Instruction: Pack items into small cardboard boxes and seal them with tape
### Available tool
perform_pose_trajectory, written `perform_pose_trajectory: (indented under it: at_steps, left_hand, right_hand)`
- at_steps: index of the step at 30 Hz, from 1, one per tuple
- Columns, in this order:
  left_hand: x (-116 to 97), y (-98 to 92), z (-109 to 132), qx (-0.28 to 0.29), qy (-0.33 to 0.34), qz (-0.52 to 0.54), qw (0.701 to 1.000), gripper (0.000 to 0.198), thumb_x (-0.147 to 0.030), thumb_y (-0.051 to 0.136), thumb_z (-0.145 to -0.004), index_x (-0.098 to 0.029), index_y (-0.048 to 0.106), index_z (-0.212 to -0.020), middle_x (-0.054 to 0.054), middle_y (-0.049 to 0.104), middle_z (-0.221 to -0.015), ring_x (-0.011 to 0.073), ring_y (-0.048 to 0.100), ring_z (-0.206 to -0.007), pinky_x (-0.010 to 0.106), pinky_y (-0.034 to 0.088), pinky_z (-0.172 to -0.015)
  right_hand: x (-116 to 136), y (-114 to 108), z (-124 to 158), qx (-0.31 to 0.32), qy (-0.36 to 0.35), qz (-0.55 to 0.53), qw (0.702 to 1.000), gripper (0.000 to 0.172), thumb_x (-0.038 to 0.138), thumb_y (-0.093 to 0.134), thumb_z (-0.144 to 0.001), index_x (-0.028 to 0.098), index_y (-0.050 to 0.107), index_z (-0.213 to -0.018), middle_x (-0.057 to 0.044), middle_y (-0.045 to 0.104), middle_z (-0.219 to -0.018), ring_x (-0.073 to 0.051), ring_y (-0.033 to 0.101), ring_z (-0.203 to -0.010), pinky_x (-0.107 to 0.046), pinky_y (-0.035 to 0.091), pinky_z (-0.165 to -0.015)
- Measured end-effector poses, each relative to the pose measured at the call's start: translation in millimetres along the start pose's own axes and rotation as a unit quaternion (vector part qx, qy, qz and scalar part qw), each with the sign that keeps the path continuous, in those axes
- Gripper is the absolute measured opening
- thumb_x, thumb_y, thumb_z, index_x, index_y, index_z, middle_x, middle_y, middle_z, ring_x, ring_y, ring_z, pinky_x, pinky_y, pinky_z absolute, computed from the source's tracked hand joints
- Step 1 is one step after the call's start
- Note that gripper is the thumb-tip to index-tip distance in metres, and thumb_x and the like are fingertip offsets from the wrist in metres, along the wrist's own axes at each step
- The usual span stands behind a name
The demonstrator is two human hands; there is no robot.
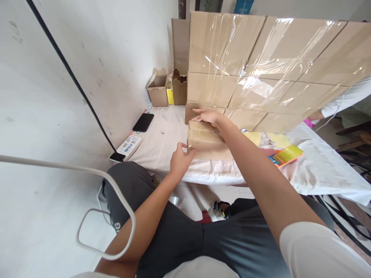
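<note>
Head view: near frame centre, I am seeing a low carton [207,146] lying on the surface [158,144] beside a wrapped stack [255,61]; the left hand [180,159] is gripping its left end, apparently steadying it; the right hand [208,116] is covering its top, grip unclear.

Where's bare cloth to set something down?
Left: cloth between the black phone and the carton at the left hand. Right: rumpled cloth beyond the yellow-and-orange packet. Crowded: behind that carton, where stacked cartons stand, and rightward to the packet, among yellow pieces.
</note>
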State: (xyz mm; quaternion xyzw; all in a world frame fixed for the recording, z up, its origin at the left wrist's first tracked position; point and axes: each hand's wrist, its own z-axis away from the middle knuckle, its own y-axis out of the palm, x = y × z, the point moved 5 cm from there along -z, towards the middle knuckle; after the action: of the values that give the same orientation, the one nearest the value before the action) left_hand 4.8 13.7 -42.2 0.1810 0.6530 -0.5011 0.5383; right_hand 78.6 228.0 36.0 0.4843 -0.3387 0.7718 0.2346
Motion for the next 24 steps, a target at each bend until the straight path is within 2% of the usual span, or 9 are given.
perform_pose_trajectory:
  at_steps: [4, 6, 7, 9, 12, 15, 18, 21, 24]
  left_hand:
    - [0, 0.0, 1, 0.006, 0.002, 0.0, 1.0, 0.032, -0.047, 0.066, -0.083, -0.027, 0.046, -0.098, -0.009, 0.051, -0.054, 0.0176, 0.05, -0.054, 0.027, 0.028, -0.058]
    - [-1, 0.0, 1, 0.008, 0.003, -0.001, 1.0, 0.032, -0.047, 0.066, -0.083, -0.028, 0.045, -0.098, -0.009, 0.051, -0.054, 0.0177, 0.05, -0.055, 0.027, 0.028, -0.058]
    - [-1, -0.2, 2, 0.009, 0.003, -0.003, 1.0, 0.033, -0.047, 0.066, -0.083, -0.028, 0.044, -0.097, -0.009, 0.052, -0.055, 0.0177, 0.05, -0.055, 0.027, 0.028, -0.058]
    - [-2, -0.6, 2, 0.007, 0.004, -0.006, 1.0, 0.033, -0.047, 0.066, -0.083, -0.028, 0.044, -0.097, -0.008, 0.053, -0.057, 0.0177, 0.05, -0.055, 0.027, 0.028, -0.058]
    - [-2, -0.8, 3, 0.007, 0.005, -0.01, 1.0, 0.032, -0.047, 0.066, -0.084, -0.028, 0.044, -0.098, -0.007, 0.055, -0.059, 0.0179, 0.052, -0.056, 0.027, 0.028, -0.059]
    - [-2, 0.2, 4, 0.015, 0.006, -0.012, 1.0, 0.031, -0.046, 0.065, -0.085, -0.028, 0.044, -0.099, -0.008, 0.053, -0.057, 0.0185, 0.053, -0.057, 0.027, 0.028, -0.059]
    - [-3, 1.7, 5, 0.022, 0.002, -0.007, 1.0, 0.029, -0.045, 0.064, -0.085, -0.028, 0.044, -0.098, -0.009, 0.05, -0.053, 0.0182, 0.051, -0.055, 0.027, 0.027, -0.058]
    - [-4, 3.0, 6, 0.026, -0.006, -0.001, 1.0, 0.028, -0.043, 0.065, -0.085, -0.028, 0.045, -0.097, -0.01, 0.047, -0.051, 0.0176, 0.05, -0.053, 0.027, 0.027, -0.057]
    - [-3, 3.7, 6, 0.027, -0.007, 0.001, 1.0, 0.028, -0.044, 0.064, -0.085, -0.028, 0.045, -0.097, -0.011, 0.044, -0.049, 0.0168, 0.048, -0.05, 0.027, 0.026, -0.056]
  right_hand:
    - [-1, -3, -6, -0.03, -0.018, 0.101, 0.994, 0.099, 0.011, 0.082, -0.073, 0.021, 0.038, -0.16, -0.015, 0.072, -0.129, -0.029, 0.071, -0.112, -0.042, 0.056, -0.095]
    - [-1, -5, -9, -0.069, -0.044, 0.178, 0.981, 0.096, 0.012, 0.083, -0.071, 0.02, 0.041, -0.158, -0.016, 0.069, -0.134, -0.029, 0.069, -0.112, -0.04, 0.055, -0.096]
    - [0, -4, -10, -0.083, -0.057, 0.205, 0.973, 0.088, 0.013, 0.082, -0.073, 0.02, 0.047, -0.154, -0.016, 0.068, -0.135, -0.027, 0.069, -0.111, -0.038, 0.055, -0.095]
    - [1, -2, -10, -0.096, -0.081, 0.239, 0.963, 0.059, 0.015, 0.078, -0.077, 0.018, 0.065, -0.135, -0.014, 0.071, -0.127, -0.024, 0.07, -0.104, -0.033, 0.054, -0.091]
    - [5, 0, -5, -0.115, -0.105, 0.269, 0.951, 0.011, 0.022, 0.071, -0.085, 0.015, 0.075, -0.093, -0.009, 0.075, -0.095, -0.021, 0.067, -0.089, -0.032, 0.051, -0.086]
    - [16, 2, 9, -0.1, -0.184, 0.291, 0.933, 0.024, 0.031, 0.059, -0.095, 0.016, 0.07, -0.081, -0.005, 0.07, -0.079, -0.019, 0.061, -0.078, -0.032, 0.048, -0.081]
    - [24, 3, 28, -0.056, -0.264, 0.275, 0.923, 0.028, 0.034, 0.051, -0.098, 0.017, 0.071, -0.087, -0.006, 0.072, -0.088, -0.019, 0.062, -0.082, -0.032, 0.047, -0.083]
    - [17, 7, 41, 0.005, -0.238, 0.279, 0.93, 0.026, 0.037, 0.055, -0.095, 0.019, 0.073, -0.094, -0.006, 0.074, -0.097, -0.02, 0.064, -0.088, -0.031, 0.047, -0.082]
    - [11, 14, 47, 0.019, -0.201, 0.331, 0.922, 0.03, 0.045, 0.058, -0.094, 0.02, 0.073, -0.088, -0.004, 0.073, -0.087, -0.02, 0.062, -0.083, -0.03, 0.044, -0.074]
